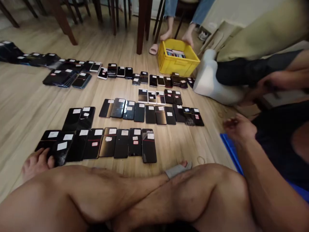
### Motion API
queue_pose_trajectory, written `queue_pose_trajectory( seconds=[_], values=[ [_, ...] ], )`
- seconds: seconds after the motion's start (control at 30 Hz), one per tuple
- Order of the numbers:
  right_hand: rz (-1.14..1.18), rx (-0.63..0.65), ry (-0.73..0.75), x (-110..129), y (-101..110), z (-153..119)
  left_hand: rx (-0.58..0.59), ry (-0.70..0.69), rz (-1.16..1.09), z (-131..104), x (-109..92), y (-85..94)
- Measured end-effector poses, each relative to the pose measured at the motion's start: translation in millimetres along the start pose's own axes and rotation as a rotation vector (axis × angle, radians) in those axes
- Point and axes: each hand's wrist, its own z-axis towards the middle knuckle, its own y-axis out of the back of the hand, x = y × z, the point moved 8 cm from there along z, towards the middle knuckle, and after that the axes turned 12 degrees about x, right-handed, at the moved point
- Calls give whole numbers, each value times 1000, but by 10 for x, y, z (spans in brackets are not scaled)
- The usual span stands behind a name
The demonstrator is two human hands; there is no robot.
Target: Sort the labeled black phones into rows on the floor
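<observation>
We found our left hand (38,163) open at the front row's leftmost phone (45,139), on the floor (173,146); our right hand's (241,129) grip was unclear. A sideways nudge, we judged, risked skewing the row.

phone labels (62,146): print too small | jeans (171,8): cut off by top edge

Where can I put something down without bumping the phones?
Bare floor shows between the nearest row's rightmost phone and the right hand. Another patch lies between the upper-left stack and the left hand. It's crowded in the rows of phones, which nearly touch or overlap.
</observation>
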Motion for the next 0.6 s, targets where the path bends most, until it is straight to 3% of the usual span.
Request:
queue_pose_trajectory(
  seconds=[0.07,0.13,0.23,0.3,0.47,0.6],
  values=[
    [129,200,-60,-140,-348,-65,-19,-11,6,-20,-38,24],
    [151,501,-155,-247,-772,-223,-59,-25,29,-6,-48,37],
    [-100,856,-330,-439,-1175,-533,-98,-45,65,56,-11,23],
    [-285,958,-400,-560,-1277,-660,-96,-70,92,89,11,5],
    [-472,1026,-495,-825,-1451,-765,-80,-176,153,87,7,-20],
    [-745,1122,-370,-909,-1736,-797,-97,-175,154,65,29,-21]
  ],
)
